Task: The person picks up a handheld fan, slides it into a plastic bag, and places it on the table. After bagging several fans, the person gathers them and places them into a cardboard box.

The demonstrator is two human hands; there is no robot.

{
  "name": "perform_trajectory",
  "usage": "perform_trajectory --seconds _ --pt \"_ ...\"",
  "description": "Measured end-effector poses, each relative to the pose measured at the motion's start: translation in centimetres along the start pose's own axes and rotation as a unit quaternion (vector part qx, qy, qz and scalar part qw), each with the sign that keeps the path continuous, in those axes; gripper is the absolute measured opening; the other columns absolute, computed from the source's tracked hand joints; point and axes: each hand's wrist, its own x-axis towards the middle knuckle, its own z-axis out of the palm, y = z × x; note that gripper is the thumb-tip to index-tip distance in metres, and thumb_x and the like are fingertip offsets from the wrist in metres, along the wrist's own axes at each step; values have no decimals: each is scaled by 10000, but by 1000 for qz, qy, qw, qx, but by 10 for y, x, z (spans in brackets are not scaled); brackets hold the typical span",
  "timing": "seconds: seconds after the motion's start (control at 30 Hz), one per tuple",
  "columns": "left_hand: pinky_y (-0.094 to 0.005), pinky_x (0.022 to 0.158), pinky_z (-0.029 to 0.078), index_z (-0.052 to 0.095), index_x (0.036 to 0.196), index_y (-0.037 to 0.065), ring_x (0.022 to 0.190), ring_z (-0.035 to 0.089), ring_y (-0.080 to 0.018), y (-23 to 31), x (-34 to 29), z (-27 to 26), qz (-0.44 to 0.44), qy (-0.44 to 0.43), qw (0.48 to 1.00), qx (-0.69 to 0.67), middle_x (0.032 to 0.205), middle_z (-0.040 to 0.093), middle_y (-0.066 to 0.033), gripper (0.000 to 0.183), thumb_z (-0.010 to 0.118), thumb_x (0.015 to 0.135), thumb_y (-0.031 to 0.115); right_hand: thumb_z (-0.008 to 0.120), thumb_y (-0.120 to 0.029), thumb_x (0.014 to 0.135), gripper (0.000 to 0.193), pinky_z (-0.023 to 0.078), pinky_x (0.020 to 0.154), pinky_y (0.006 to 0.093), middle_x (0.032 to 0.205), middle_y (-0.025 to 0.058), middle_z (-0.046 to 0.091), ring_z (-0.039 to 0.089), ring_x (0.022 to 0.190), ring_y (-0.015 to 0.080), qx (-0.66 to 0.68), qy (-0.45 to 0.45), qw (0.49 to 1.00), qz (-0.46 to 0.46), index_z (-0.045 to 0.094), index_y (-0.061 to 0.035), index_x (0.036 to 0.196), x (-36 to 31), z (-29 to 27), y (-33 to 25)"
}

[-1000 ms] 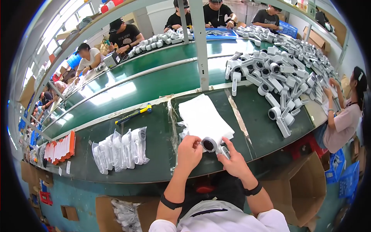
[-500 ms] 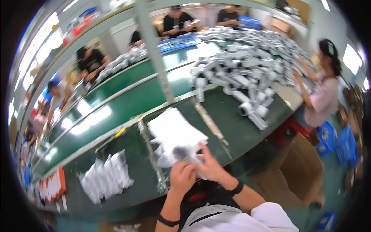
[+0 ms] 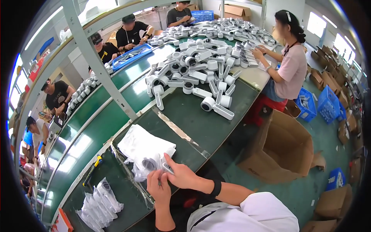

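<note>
Both hands are together at the near edge of the green table, over a stack of white plastic bags [image 3: 145,143]. Between them is a white handheld device with a round grey head [image 3: 148,164] and a slim handle. My right hand [image 3: 182,174] grips the handle, its index finger stretched along it toward the bags. Close below the round head, my left hand [image 3: 157,186] has its fingers bent and pressed against the device. Clear plastic lies about the head; whether it encloses the device I cannot tell. Several bagged devices [image 3: 101,205] lie in a row to the left.
A large heap of the same white devices [image 3: 197,71] covers the far table. A yellow-and-black tool [image 3: 92,170] lies left of the bags. A metal post [image 3: 98,65] rises beyond. At right are a seated co-worker [image 3: 291,63], an open carton [image 3: 284,143] and blue crates [image 3: 328,99].
The whole view has swung to the right, so the table and the bags sit further left and the carton shows more fully. Both hands stay on the device beside the bag stack.
</note>
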Motion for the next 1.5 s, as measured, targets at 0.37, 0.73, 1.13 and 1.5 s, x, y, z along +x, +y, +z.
perform_trajectory --seconds 0.37,0.73,1.13,1.5 --pt "-304 560 450 681 905 11 633 574 -222 7 22 -9 -31 21 998 47 777 593 -99 97 714 815 17 628 -223 870 824 520 797 464 1116 268 627 622 938 467 -45 22 996 -72 154 66 1479 -1 2 12" --pt "-380 665 435 663 877 73 738 568 -250 4 20 -10 63 6 996 71 866 602 -53 135 738 766 90 618 -191 883 803 530 709 435 1001 264 658 672 777 409 -97 35 989 -104 149 -5 1508 1 4 11" --pt "-319 684 499 632 995 25 784 615 -271 0 15 -14 -33 16 999 16 917 617 -114 273 662 733 -46 620 -148 917 706 491 447 289 928 126 649 613 521 172 348 -96 925 119 250 -41 1508 9 -23 -5" --pt "-215 678 475 571 890 9 772 591 -88 -3 -8 -3 -282 -88 886 -357 849 592 -17 80 624 862 -43 592 -67 883 655 476 433 291 928 134 624 605 540 178 411 23 907 90 266 6 1446 15 -9 1"
